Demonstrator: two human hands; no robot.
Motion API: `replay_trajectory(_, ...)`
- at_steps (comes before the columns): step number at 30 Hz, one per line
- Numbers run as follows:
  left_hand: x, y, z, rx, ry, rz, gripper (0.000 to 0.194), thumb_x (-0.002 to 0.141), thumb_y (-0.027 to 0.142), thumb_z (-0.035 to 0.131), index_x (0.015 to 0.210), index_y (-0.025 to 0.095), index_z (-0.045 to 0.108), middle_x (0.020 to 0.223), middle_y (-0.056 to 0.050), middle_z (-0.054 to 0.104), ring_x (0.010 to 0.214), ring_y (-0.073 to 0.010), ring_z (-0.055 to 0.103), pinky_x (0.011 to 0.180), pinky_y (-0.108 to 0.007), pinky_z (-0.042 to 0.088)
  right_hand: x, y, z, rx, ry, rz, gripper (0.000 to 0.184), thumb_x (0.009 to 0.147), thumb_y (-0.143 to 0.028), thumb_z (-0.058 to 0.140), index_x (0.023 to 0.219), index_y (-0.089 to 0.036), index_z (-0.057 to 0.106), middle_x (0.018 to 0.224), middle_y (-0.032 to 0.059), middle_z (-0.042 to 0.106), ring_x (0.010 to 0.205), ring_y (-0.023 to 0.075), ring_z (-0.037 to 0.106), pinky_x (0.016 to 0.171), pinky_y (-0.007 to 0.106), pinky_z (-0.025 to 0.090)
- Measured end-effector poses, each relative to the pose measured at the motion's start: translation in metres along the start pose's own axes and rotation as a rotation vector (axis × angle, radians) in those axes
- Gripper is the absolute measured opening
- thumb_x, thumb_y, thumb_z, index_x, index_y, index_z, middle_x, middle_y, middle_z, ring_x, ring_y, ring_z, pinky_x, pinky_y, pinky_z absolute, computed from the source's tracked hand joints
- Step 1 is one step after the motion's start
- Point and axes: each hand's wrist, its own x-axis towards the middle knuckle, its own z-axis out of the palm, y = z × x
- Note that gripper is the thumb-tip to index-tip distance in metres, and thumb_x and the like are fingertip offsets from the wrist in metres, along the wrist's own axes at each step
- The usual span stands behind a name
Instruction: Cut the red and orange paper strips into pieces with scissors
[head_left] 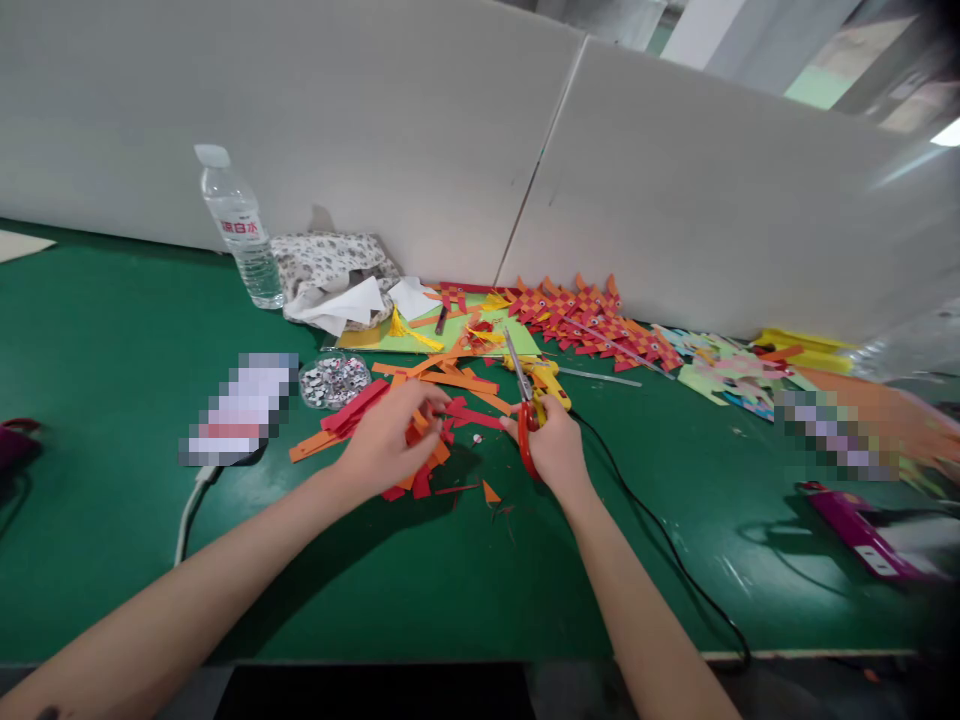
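My left hand (396,432) is over a pile of red and orange paper strips (352,410), its fingers half curled and the thumb apart from them. Orange paper shows in the gap, and I cannot tell whether the fingertips touch it. A red paper strip (477,413) runs from near those fingertips toward my right hand (556,445). That hand is closed around the red-handled scissors (527,420), whose blades point up and away from me. Behind it lies a yellow glue gun (550,380) with a black cord. Small paper scraps (491,493) are scattered between my hands.
A clear tray of googly eyes (334,381), a phone (244,410) on a cable and a water bottle (241,230) stand left. Woven red-orange paper fish (585,315) are heaped against the grey partition (360,130). A purple power strip (862,535) lies right on the green table (525,600).
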Motion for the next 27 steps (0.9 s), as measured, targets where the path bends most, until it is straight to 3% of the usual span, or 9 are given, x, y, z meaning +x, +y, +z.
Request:
replay_trajectory(4, -0.015, 0.014, 0.014, -0.064, -0.414, 0.187, 0.030, 0.079, 0.010, 0.044, 0.104, 0.024, 0.055, 0.091, -0.005, 0.063, 0.082, -0.0174, 0.060, 0.072, -0.028, 0.046, 0.013, -0.006, 0.008, -0.160, -0.103, -0.084, 0.021, 0.065, -0.030, 0.067, 0.077, -0.023, 0.052, 0.071, 0.0041, 0.065, 0.062, 0.0205, 0.060, 0.053, 0.027, 0.038)
replay_trajectory(7, -0.020, 0.019, 0.020, -0.043, -0.523, 0.261, 0.029, 0.081, 0.012, 0.043, 0.104, 0.022, 0.058, 0.094, -0.006, 0.065, 0.085, -0.0181, 0.060, 0.072, -0.027, 0.045, 0.018, -0.008, 0.011, -0.254, -0.198, -0.066, 0.020, 0.065, -0.029, 0.067, 0.073, -0.024, 0.049, 0.071, 0.0036, 0.064, 0.064, 0.0216, 0.060, 0.052, 0.027, 0.037)
replay_trajectory(10, -0.019, 0.018, 0.022, -0.074, -0.491, 0.180, 0.027, 0.081, 0.014, 0.045, 0.102, 0.021, 0.060, 0.091, -0.006, 0.066, 0.083, -0.0179, 0.061, 0.072, -0.027, 0.046, 0.018, -0.007, 0.011, -0.217, -0.218, -0.054, 0.020, 0.066, -0.030, 0.065, 0.072, -0.024, 0.047, 0.069, 0.0026, 0.063, 0.065, 0.0224, 0.060, 0.055, 0.029, 0.039)
replay_trajectory(13, -0.016, 0.016, 0.023, -0.244, -0.447, -0.047, 0.025, 0.083, 0.019, 0.048, 0.104, 0.021, 0.061, 0.097, -0.007, 0.067, 0.085, -0.0174, 0.063, 0.072, -0.027, 0.049, 0.016, -0.004, 0.008, -0.074, -0.176, -0.055, 0.021, 0.065, -0.031, 0.065, 0.071, -0.023, 0.047, 0.069, 0.0018, 0.063, 0.066, 0.0212, 0.060, 0.062, 0.031, 0.043)
replay_trajectory(16, -0.011, 0.016, 0.025, -0.540, -0.391, -0.325, 0.028, 0.084, 0.028, 0.052, 0.111, 0.020, 0.060, 0.110, -0.008, 0.066, 0.098, -0.0184, 0.063, 0.077, -0.027, 0.050, 0.010, -0.004, 0.001, 0.263, -0.193, -0.046, 0.029, 0.060, -0.033, 0.071, 0.069, -0.022, 0.046, 0.070, 0.0002, 0.063, 0.064, 0.0172, 0.059, 0.067, 0.033, 0.046)
replay_trajectory(20, -0.002, 0.017, 0.023, -0.855, -0.303, -0.611, 0.035, 0.085, 0.033, 0.055, 0.117, 0.021, 0.056, 0.123, -0.009, 0.060, 0.105, -0.0184, 0.061, 0.081, -0.028, 0.050, -0.003, -0.011, -0.006, 0.708, -0.336, -0.022, 0.041, 0.054, -0.028, 0.078, 0.067, -0.022, 0.039, 0.072, -0.0023, 0.060, 0.060, 0.0126, 0.057, 0.062, 0.030, 0.048)
replay_trajectory(23, 0.003, 0.016, 0.020, -0.959, -0.216, -0.712, 0.035, 0.085, 0.030, 0.057, 0.119, 0.020, 0.056, 0.123, -0.009, 0.060, 0.103, -0.0169, 0.062, 0.083, -0.026, 0.049, -0.013, -0.014, -0.006, 0.847, -0.459, 0.000, 0.042, 0.057, -0.024, 0.078, 0.068, -0.022, 0.038, 0.073, -0.0034, 0.060, 0.062, 0.0114, 0.058, 0.062, 0.028, 0.049)
replay_trajectory(27, 0.004, 0.018, 0.019, -1.017, -0.175, -0.763, 0.038, 0.081, 0.024, 0.062, 0.118, 0.020, 0.056, 0.119, -0.009, 0.061, 0.101, -0.0177, 0.062, 0.082, -0.027, 0.050, -0.021, -0.015, -0.003, 0.855, -0.605, -0.010, 0.042, 0.057, -0.022, 0.080, 0.067, -0.021, 0.039, 0.072, -0.0038, 0.060, 0.061, 0.0109, 0.058, 0.061, 0.028, 0.049)
